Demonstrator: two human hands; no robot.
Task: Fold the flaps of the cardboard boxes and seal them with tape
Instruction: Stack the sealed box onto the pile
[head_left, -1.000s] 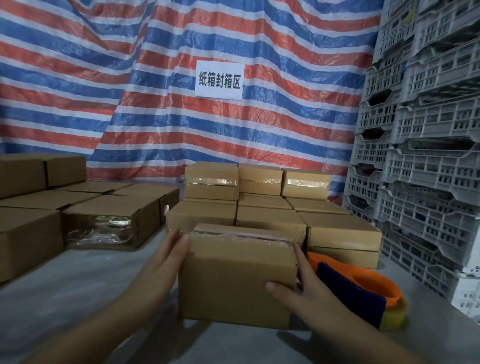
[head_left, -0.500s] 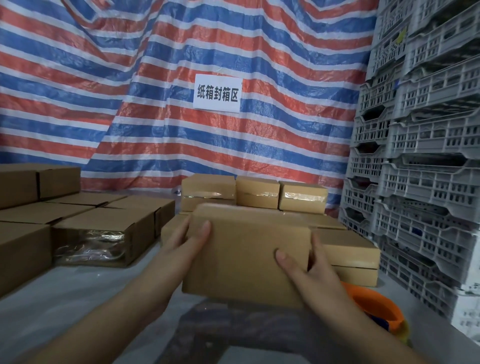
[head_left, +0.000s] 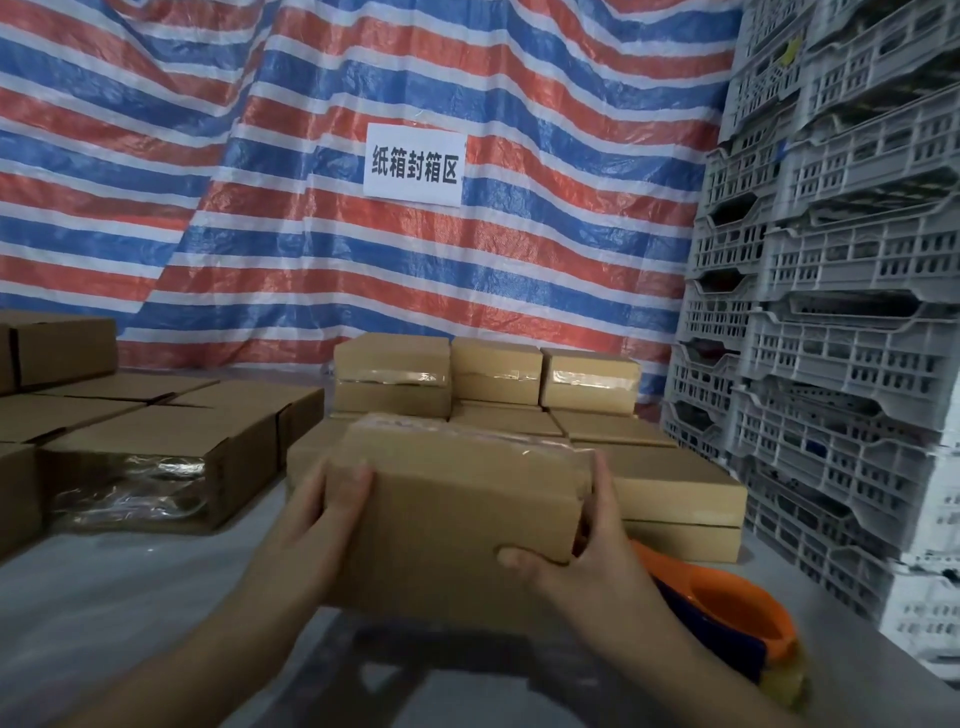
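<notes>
Taped box held above the grey surface, left hand and right hand fingers grasping its ends, stacked boxes behind, orange tape dispenser partly hidden by right forearm, grey crates at right.

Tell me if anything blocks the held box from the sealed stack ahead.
Nothing visible does. Both hands, left and right, hold the box above the table, with the stack directly behind it and open air between them.

One head-worn wide-angle view looks forward and slightly down across the surface, close over a held box, facing a striped tarp behind; its edges bend, so the crates at right perhaps lean less.
</notes>
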